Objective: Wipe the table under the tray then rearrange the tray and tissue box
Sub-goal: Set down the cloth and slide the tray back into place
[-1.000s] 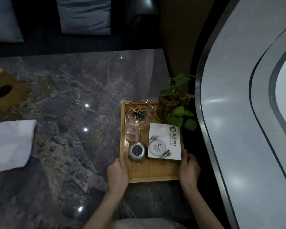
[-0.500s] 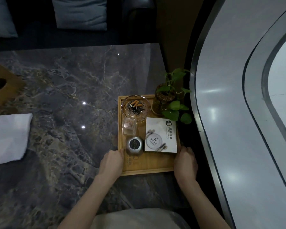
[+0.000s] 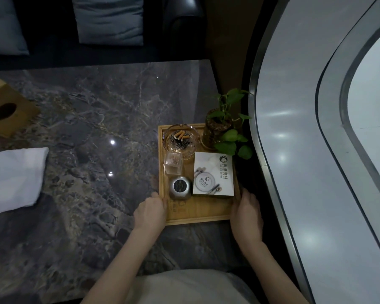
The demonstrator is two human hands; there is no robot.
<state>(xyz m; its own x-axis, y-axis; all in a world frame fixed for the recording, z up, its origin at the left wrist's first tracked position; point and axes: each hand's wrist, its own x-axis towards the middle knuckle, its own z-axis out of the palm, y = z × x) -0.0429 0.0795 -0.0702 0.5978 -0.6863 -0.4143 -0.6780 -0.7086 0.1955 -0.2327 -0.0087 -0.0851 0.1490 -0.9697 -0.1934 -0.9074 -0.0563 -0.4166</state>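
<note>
A wooden tray [image 3: 203,212] lies flat at the right edge of the dark marble table [image 3: 92,119]. It carries a glass ashtray [image 3: 181,139] with cigarette butts, a small clear holder [image 3: 173,165], a round silver device [image 3: 180,187], a white card [image 3: 214,174] and a potted plant [image 3: 221,128]. My left hand [image 3: 150,210] grips the tray's left rim near the front corner. My right hand [image 3: 246,210] grips the right rim. The wooden tissue box [image 3: 9,109] stands at the far left. A white cloth [image 3: 12,178] lies on the table left of the tray.
A curved grey ledge with a metal rim [image 3: 270,172] runs close along the tray's right side. A dark sofa with blue-grey cushions [image 3: 109,19] stands beyond the table's far edge. The table's near edge is by my lap.
Both hands have stayed on the tray's sides, and the tray keeps its place at the table's right edge. The camera view has shifted slightly.
</note>
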